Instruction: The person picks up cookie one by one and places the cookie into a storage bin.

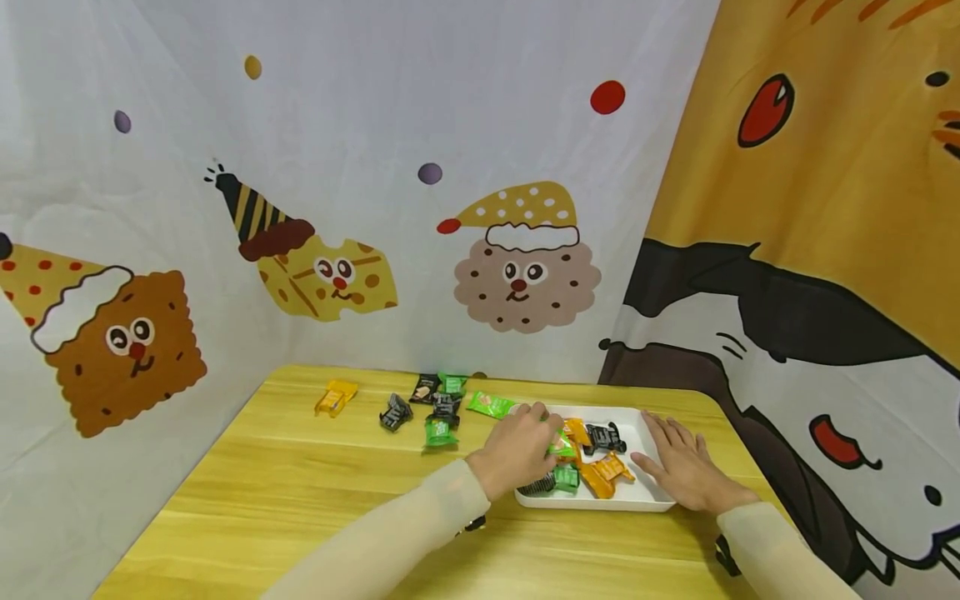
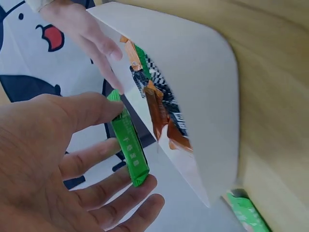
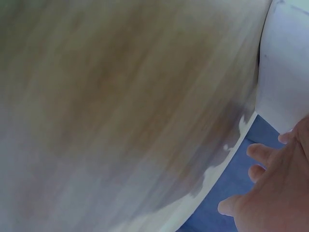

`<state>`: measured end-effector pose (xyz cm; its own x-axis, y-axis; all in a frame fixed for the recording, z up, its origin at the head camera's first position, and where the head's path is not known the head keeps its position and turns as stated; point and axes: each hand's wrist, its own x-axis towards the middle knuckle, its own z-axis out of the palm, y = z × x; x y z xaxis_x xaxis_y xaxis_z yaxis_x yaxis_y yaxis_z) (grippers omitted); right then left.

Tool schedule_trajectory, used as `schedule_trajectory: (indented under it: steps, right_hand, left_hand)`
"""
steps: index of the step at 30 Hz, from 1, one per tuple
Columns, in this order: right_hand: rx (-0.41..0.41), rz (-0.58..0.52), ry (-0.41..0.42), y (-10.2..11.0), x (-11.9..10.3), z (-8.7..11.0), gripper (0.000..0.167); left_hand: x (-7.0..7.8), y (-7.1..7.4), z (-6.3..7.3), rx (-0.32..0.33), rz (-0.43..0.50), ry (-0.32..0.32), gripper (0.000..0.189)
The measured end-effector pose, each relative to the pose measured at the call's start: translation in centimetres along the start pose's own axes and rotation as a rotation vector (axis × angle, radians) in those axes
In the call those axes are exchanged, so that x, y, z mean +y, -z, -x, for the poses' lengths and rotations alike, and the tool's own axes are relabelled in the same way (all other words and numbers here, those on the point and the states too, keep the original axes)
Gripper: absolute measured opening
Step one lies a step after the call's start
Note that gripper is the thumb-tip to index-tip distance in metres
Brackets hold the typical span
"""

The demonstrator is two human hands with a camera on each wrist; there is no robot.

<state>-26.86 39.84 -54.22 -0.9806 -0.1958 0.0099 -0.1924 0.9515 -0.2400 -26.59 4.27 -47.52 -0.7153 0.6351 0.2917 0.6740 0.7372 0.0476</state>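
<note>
My left hand (image 1: 517, 450) is over the left side of a white tray (image 1: 600, 503). In the left wrist view, its thumb and fingers pinch a small green wrapped snack packet (image 2: 130, 145). Inside the tray lie orange packets (image 1: 606, 475), a black packet (image 1: 603, 438) and a green packet (image 1: 566, 478), partly covered by the hand. At the tray's right end, my right hand (image 1: 690, 468) rests with extended fingers along the rim, the thumb reaching over the inside. The right wrist view shows only part of that hand (image 3: 277, 188), beside the tray's white outer wall (image 3: 289, 67).
Left of the tray, several black packets (image 1: 395, 412) and green packets (image 1: 440, 432) lie on the wooden table (image 1: 300, 500). One green packet (image 1: 491, 405) is close to the tray's back left corner. A yellow packet (image 1: 335, 398) lies farther left. A printed curtain (image 1: 375, 100) hangs behind.
</note>
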Motion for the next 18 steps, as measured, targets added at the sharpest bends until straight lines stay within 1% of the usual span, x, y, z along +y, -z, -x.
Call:
schedule_trajectory:
  steps: [3,8,13,18]
  right_hand:
    - [0.001,0.009,-0.001,-0.1,0.0,0.0,0.093]
    - [-0.001,0.021,-0.005,0.1,-0.1,-0.1,0.094]
    - [0.002,0.021,0.002,0.2,-0.1,-0.1,0.094]
    - [0.006,0.002,0.022,0.2,0.0,0.1,0.093]
  left_hand:
    - [0.5,0.0,-0.8,-0.02,-0.056,-0.036,0.045]
    - [1.6,0.1,-2.3,-0.091,-0.082,-0.066,0.037]
    - [3.1,-0.1,-3.6,-0.169,-0.129,-0.092,0.042]
    - [4.8,-0.5,-4.4,-0.201,-0.164,-0.119,0.042]
